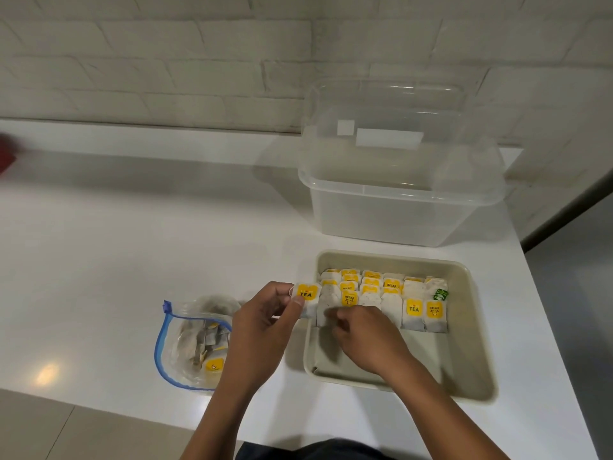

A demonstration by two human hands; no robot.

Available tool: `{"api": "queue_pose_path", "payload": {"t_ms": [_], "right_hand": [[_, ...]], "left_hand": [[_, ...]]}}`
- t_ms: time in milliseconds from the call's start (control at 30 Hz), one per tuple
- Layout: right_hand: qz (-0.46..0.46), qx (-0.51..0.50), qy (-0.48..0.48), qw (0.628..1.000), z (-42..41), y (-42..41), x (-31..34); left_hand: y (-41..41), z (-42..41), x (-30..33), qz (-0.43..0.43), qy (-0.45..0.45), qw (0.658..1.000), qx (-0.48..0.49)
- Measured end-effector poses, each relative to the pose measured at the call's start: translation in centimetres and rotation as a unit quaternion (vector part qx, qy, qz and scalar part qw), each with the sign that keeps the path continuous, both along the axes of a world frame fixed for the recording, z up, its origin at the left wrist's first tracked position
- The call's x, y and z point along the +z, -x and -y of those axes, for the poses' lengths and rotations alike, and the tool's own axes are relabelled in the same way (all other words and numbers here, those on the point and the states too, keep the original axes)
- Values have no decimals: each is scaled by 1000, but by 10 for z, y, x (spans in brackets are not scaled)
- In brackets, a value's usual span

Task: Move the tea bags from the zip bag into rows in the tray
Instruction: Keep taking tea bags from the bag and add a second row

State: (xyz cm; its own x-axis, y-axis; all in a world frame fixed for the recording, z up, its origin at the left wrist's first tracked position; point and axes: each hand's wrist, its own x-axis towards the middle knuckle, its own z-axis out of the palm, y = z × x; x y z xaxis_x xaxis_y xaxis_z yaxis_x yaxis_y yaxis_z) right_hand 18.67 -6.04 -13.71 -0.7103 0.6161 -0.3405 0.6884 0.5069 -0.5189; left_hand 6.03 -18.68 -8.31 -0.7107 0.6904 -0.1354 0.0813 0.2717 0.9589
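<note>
Your forearms reach in from the bottom edge. Your left hand [265,313] pinches a tea bag [307,302] between thumb and fingers, yellow tag up, right at the left rim of the tray [464,366]. Its long axis runs toward you, matching the bags already set in rows [381,293] across the tray's far half. Your right hand [361,336] rests with curled fingers on the front row's left end; whether it grips a bag I cannot tell. The open slot lies just right of the held bag, so your left hand is nearer. More bags wait in the zip bag [192,343] on the table [132,244]
</note>
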Motion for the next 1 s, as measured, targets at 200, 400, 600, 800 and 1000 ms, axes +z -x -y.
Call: {"api": "queue_pose_path", "payload": {"t_ms": [200,400,600,800,1000], "right_hand": [[-90,-64,40,993,-5,-7,17],[-307,-184,266,895,-14,-20,68],[-306,-109,225,918,-19,-26,66],[-163,-110,38,980,-38,-35,48],[-14,-32,149,988,-37,-28,30]], "left_hand": [[-5,-6,1,-8,-8,1000,-22],[-14,-19,5,-49,13,997,-57],[-26,-28,3,-8,17,997,-75],[-16,-21,0,-119,59,990,-39],[-8,-12,-5,-131,76,988,-35]]}}
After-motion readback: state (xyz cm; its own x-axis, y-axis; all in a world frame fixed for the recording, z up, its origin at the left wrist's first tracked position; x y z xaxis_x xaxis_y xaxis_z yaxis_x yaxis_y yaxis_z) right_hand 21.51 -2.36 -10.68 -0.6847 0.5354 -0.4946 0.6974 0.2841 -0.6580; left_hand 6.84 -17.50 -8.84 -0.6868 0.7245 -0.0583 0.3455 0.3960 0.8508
